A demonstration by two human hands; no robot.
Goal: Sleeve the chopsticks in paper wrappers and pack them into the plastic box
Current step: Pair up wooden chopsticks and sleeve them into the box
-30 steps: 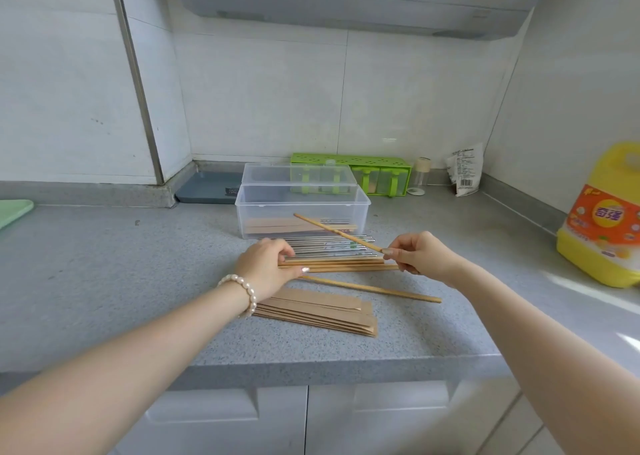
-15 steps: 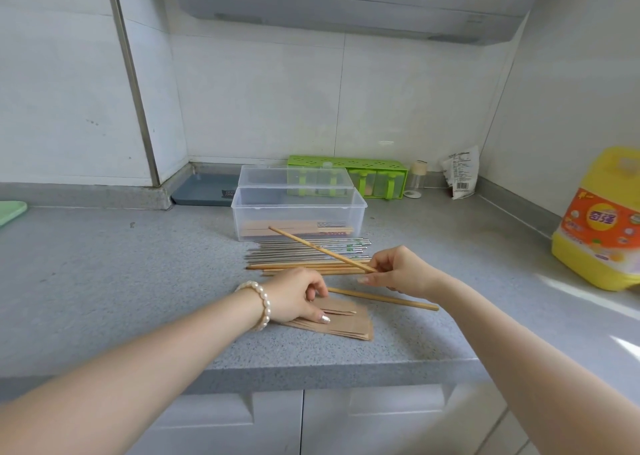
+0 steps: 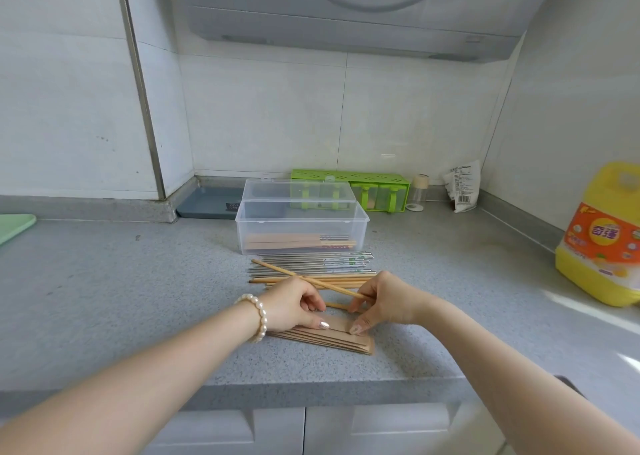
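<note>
The table is a grey speckled stone surface that runs into a corner of white tiled walls; a grey range hood hangs above, and white cabinet doors are under the front edge. Near the middle stands the clear plastic box with its lid open toward the wall; some chopsticks already in paper sleeves lie inside it. Just in front of the box lies a row of loose chopsticks, metal ones and wooden ones, side by side. Nearer to the person lies a flat stack of brown paper wrappers. The left hand, with a pearl bracelet on the wrist, has its fingers curled and pinches the top wrapper; the right hand holds one wooden chopstick that points up to the left over the row, and its fingertip presses the same wrapper. At the wall stand a green spice rack, a small jar and a white packet; a grey tray lies left of them; a yellow oil bottle stands at the right, and a pale green board shows at the left edge.
</note>
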